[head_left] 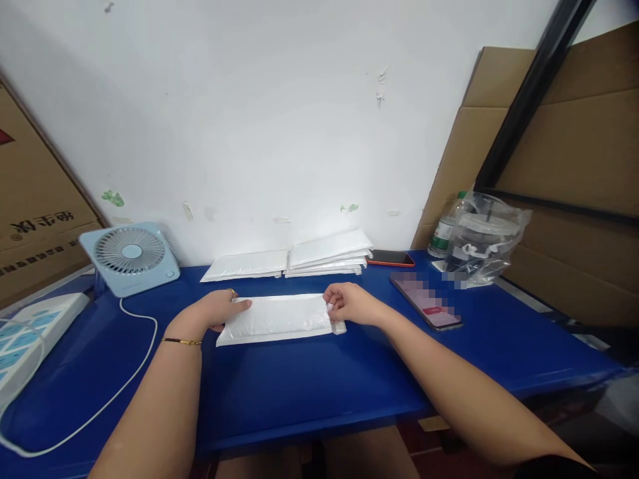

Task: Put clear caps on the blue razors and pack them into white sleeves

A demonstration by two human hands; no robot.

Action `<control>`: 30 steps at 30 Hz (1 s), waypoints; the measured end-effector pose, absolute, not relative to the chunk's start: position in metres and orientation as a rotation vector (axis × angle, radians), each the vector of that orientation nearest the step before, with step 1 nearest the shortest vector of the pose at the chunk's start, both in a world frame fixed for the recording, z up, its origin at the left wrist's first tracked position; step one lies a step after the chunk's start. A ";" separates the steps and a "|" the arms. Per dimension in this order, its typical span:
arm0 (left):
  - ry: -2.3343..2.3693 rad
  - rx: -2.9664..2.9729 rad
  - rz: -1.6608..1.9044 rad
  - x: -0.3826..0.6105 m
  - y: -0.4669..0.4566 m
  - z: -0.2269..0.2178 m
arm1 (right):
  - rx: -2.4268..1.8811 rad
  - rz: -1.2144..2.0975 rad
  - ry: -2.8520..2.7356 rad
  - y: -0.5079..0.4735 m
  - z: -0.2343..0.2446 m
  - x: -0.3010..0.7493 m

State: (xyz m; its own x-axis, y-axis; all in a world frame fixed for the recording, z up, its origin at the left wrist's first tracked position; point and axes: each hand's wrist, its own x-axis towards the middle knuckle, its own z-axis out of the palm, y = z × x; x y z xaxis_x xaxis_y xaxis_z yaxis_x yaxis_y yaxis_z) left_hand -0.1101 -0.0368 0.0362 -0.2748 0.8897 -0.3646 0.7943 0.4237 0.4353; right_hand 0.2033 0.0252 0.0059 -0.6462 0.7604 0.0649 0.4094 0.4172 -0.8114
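A white bubble mailer (279, 316) lies lengthwise across the blue table in front of me. My left hand (214, 311) holds its left end, thumb on top and fingers underneath. At the opposite end, my right hand (352, 303) is closed with its fingertips pinched at the mailer's edge, where a small flap (339, 326) sticks out. Whether the fingers grip the flap or something inside the opening cannot be made out. Just behind, more white bubble mailers (327, 249) are stacked against the wall, with another flat mailer (247, 264) to their left.
A light-blue fan (131, 256) stands at the left, its white cable (144, 372) curving past a power strip (42, 332). To the right lie a phone (424, 299), a red-edged phone (392, 257), a bottle (442, 236) and a bagged cup (484, 243). Cardboard (574, 146) borders the right side.
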 end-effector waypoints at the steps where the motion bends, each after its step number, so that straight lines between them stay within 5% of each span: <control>1: 2.132 1.401 0.228 -0.111 -0.037 0.036 | -1.028 1.060 -2.245 0.027 0.007 0.205; 5: 2.138 1.350 0.265 -0.113 -0.037 0.036 | -1.159 0.994 -2.211 0.030 0.012 0.210; 10: 2.121 1.412 0.393 -0.111 -0.035 0.037 | -0.967 1.753 -1.875 0.022 0.011 0.206; 18: 2.026 1.795 0.481 -0.112 -0.028 0.027 | -0.808 1.991 -2.043 0.006 0.023 0.208; 25: 1.853 2.183 0.288 -0.079 -0.019 0.008 | -0.329 0.965 -2.887 0.003 0.045 0.228; 30: 1.842 2.216 0.165 -0.064 -0.018 -0.001 | -0.351 0.730 -2.987 0.003 0.032 0.221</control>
